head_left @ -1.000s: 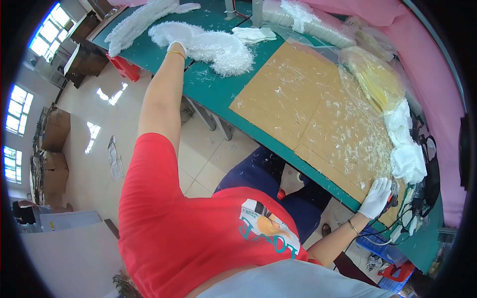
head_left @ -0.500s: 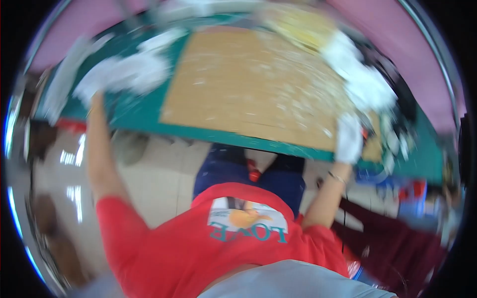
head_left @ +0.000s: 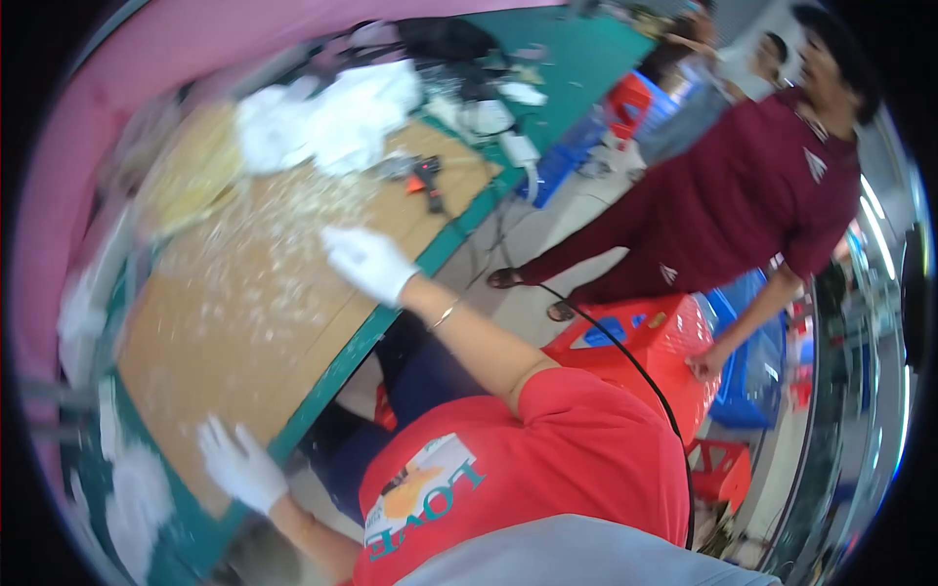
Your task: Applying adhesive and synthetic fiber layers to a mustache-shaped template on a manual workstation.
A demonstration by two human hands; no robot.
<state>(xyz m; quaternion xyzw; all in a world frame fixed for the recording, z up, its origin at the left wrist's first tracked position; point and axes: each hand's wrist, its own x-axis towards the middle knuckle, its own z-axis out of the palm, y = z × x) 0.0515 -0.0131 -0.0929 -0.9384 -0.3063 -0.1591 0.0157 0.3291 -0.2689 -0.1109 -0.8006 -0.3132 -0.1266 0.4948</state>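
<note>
Both my hands wear white gloves and hold nothing. My left hand (head_left: 239, 467) is over the near left part of a brown cardboard sheet (head_left: 215, 361), its fingers spread. My right hand (head_left: 369, 264) is over the sheet's right side, fingers stretched out, beside many small whitish, clear pieces (head_left: 283, 230) scattered there. Whether either hand touches the cardboard I cannot tell. Beyond my right hand lies a black-and-orange tool (head_left: 425, 184) that looks like a glue gun. White crumpled plastic or cloth (head_left: 362, 109) and a yellowish plastic bag (head_left: 195, 176) lie along the far edge.
The cardboard lies on a green table (head_left: 337, 376). A crumpled white bag (head_left: 142, 503) is at its left end. To the right, a person in maroon (head_left: 728, 186) stands with a hand on red stools (head_left: 630, 356). A black cable (head_left: 635, 366) hangs beside my right arm.
The view has swung to the right, bringing the person and stools into sight. My left hand has left the white bag and come over the cardboard. My right hand is still at the cardboard's right side.
</note>
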